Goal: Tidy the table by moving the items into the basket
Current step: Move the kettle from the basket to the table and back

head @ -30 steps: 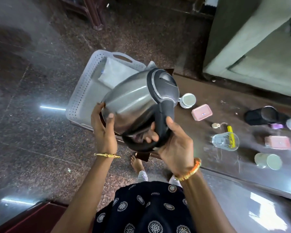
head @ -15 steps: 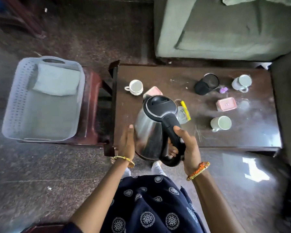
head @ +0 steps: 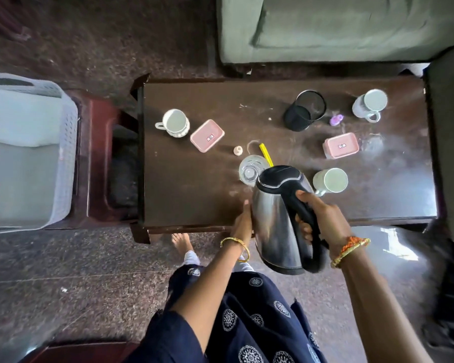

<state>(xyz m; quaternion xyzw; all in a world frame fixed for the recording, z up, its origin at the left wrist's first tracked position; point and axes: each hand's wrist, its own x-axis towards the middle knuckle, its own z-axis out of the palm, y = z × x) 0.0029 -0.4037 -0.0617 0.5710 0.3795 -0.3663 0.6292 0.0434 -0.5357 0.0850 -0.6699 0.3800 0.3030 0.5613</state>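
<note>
Dark wooden table (head: 194, 195) is bearing scattered cups. Above its near edge, right hand (head: 323, 218) is grasping the steel kettle (head: 275, 226) by its handle; left hand (head: 243, 224) is pressing flat against its side.

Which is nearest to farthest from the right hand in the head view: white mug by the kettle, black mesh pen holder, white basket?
1. White mug, just beyond the right hand.
2. Black mesh pen holder, toward the table's far edge.
3. White basket, far left, off the table.
</note>
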